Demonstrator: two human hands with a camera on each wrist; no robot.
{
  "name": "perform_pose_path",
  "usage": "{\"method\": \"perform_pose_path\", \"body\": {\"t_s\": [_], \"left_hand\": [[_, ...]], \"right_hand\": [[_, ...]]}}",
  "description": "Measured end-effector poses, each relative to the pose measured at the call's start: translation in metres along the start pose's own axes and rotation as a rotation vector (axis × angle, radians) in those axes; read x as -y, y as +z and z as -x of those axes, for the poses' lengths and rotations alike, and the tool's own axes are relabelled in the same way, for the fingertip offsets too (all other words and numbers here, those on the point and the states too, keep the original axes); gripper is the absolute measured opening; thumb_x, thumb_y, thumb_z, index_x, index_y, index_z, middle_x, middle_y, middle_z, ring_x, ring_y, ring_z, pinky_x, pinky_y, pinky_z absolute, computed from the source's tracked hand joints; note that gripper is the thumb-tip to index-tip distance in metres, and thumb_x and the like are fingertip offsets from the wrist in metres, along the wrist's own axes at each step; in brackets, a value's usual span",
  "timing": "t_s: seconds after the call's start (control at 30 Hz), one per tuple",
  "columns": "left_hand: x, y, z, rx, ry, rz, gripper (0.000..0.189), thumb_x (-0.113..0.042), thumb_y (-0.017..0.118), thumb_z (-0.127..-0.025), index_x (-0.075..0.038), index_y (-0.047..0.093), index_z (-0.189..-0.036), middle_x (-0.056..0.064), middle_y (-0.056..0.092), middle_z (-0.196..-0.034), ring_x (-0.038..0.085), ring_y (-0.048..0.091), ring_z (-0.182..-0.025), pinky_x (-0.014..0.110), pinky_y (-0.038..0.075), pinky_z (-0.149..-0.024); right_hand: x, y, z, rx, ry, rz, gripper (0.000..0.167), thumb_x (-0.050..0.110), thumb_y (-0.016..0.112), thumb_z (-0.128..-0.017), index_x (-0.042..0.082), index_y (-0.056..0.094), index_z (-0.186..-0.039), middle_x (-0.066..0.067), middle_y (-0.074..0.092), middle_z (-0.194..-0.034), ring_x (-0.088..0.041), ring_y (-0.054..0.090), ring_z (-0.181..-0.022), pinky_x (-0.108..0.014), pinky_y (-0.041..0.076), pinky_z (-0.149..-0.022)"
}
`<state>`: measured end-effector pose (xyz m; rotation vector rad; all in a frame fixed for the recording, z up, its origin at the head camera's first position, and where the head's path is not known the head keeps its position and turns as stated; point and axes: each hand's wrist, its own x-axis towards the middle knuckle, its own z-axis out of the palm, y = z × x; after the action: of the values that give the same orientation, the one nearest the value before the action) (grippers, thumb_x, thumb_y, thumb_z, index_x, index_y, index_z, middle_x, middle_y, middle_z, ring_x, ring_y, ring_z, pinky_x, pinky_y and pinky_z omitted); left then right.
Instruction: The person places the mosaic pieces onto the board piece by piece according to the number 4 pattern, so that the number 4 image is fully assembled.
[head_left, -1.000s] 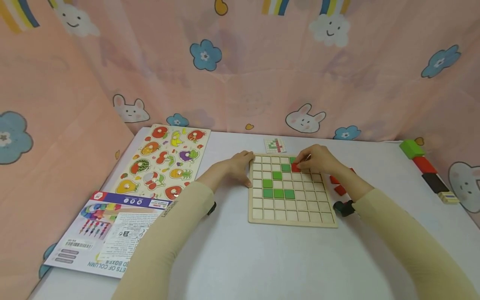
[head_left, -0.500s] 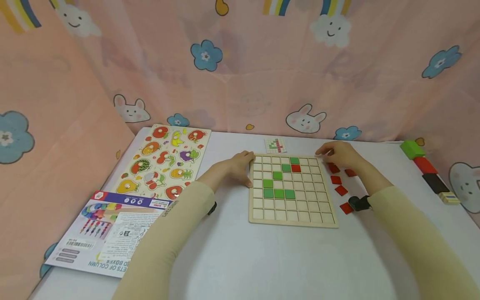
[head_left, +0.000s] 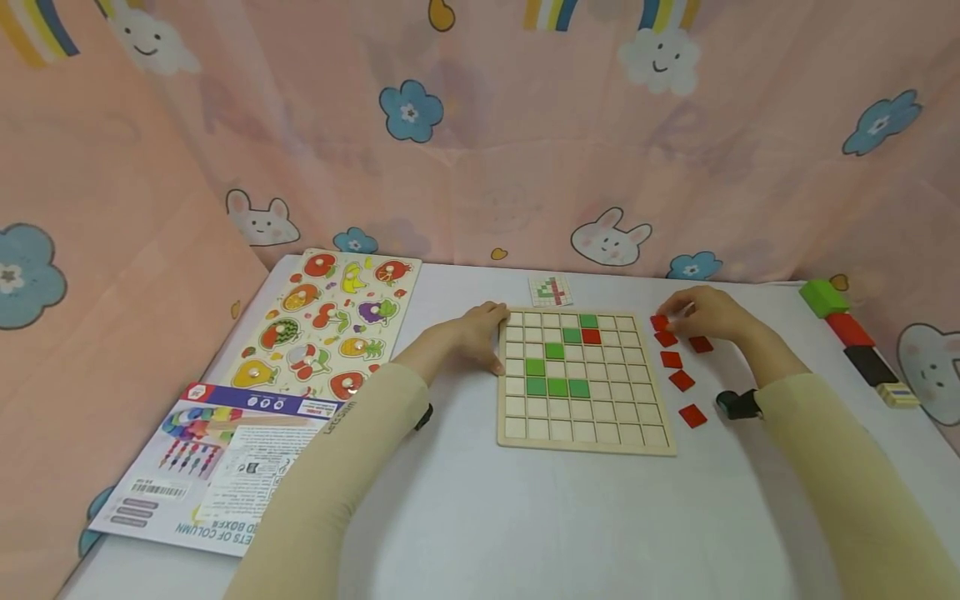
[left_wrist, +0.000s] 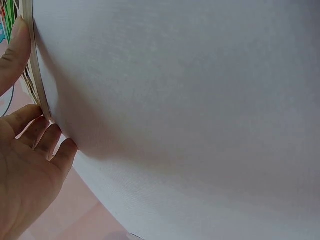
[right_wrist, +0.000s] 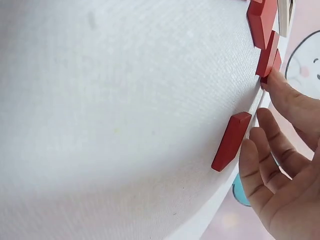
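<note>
On my feed the right hand (head_left: pixel 708 312) has thumb and fingertips at the farthest red square tile (head_left: pixel 659 322), flat on the white tabletop (head_left: pixel 525 525) just off the far right corner of the wooden grid board (head_left: pixel 603 413); gap between thumb and index looks narrow, but I can't tell whether they've closed on the tile; other fingers half bent, from the right wrist view; five more loose red tiles (head_left: pixel 671 359) lie nearby, running toward the near side, one set off to the right; left hand (head_left: pixel 480 333) is spread wide along the board's left edge, thumb on the side, fingers at the far corner, probably steadying it. One placed red tile (head_left: pixel 591 336) sits in a cell, with seven green tiles (head_left: pixel 557 387) in others; pattern card (head_left: pixel 551 292) lies just beyond the board. I'd call the tile light, stiff and hard to break, maybe a bit slippery on its smooth faces; the right wrist view shows chunky sides, so I'd take it by two opposite edges, thumb against index, fingertips low; mind the next tile, close beside it, which could get nudged.
</note>
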<state>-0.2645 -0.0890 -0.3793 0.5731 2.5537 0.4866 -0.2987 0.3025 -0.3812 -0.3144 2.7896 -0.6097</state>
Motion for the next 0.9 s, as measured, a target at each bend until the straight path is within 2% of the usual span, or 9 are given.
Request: {"method": "perform_pose_path", "body": {"t_s": [0.13,0.3,0.4,0.47,0.6,0.73,0.9], "left_hand": [[0.000,0.000,0.000,-0.001,0.001,0.003,0.101,-0.027,0.084,-0.078,-0.008,0.024,-0.157,0.013,0.014,-0.167,0.032,0.014,-0.156,0.045,0.018,-0.129],[-0.001,0.000,0.001,0.001,0.005,-0.016,0.100,-0.028,0.084,-0.078,-0.007,0.025,-0.156,0.012,0.014,-0.167,0.032,0.014,-0.156,0.044,0.019,-0.129],[-0.001,0.000,0.001,-0.004,0.003,-0.020,0.100,-0.027,0.084,-0.078,-0.008,0.025,-0.156,0.012,0.014,-0.167,0.032,0.014,-0.156,0.044,0.018,-0.129],[-0.001,0.000,0.001,-0.008,0.002,-0.019,0.100,-0.028,0.084,-0.078,-0.008,0.025,-0.156,0.012,0.015,-0.167,0.032,0.014,-0.156,0.044,0.019,-0.129],[0.000,0.000,0.001,-0.012,0.001,-0.015,0.101,-0.028,0.084,-0.077,-0.008,0.025,-0.156,0.012,0.015,-0.167,0.032,0.015,-0.156,0.045,0.020,-0.129],[0.000,0.001,0.000,-0.009,-0.002,-0.007,0.102,-0.028,0.085,-0.077,-0.008,0.025,-0.156,0.012,0.014,-0.167,0.032,0.014,-0.156,0.045,0.019,-0.129],[0.001,0.002,-0.001,-0.007,-0.003,-0.005,0.103,-0.029,0.085,-0.077,-0.008,0.023,-0.157,0.012,0.014,-0.167,0.032,0.014,-0.156,0.045,0.019,-0.129]], "right_hand": [[0.001,0.000,0.000,-0.029,0.000,0.005,0.024,0.016,0.069,-0.089,0.001,0.065,-0.107,-0.022,0.065,-0.110,-0.038,0.056,-0.102,-0.038,0.055,-0.076],[0.011,0.001,0.000,-0.087,-0.025,-0.067,0.025,0.023,0.071,-0.091,0.002,0.065,-0.103,-0.016,0.067,-0.099,-0.024,0.057,-0.090,-0.023,0.050,-0.068],[0.027,0.004,0.002,-0.052,-0.072,-0.150,0.027,0.024,0.070,-0.092,0.002,0.065,-0.106,-0.013,0.066,-0.099,-0.018,0.058,-0.087,-0.021,0.053,-0.070],[0.040,0.009,0.002,0.007,-0.108,-0.187,0.025,0.023,0.071,-0.091,0.004,0.066,-0.107,-0.011,0.067,-0.100,-0.016,0.058,-0.087,-0.022,0.055,-0.073],[0.066,0.021,0.001,0.098,-0.199,-0.183,0.018,0.021,0.073,-0.089,0.009,0.069,-0.102,-0.007,0.069,-0.094,-0.016,0.058,-0.085,-0.024,0.052,-0.075],[0.080,0.032,0.001,0.110,-0.254,-0.160,0.013,0.020,0.074,-0.088,0.012,0.071,-0.097,-0.003,0.069,-0.086,-0.016,0.058,-0.081,-0.024,0.050,-0.075],[0.085,0.041,0.001,0.097,-0.252,-0.147,0.010,0.019,0.076,-0.086,0.011,0.071,-0.091,-0.003,0.068,-0.083,-0.016,0.057,-0.079,-0.024,0.049,-0.072]]}}
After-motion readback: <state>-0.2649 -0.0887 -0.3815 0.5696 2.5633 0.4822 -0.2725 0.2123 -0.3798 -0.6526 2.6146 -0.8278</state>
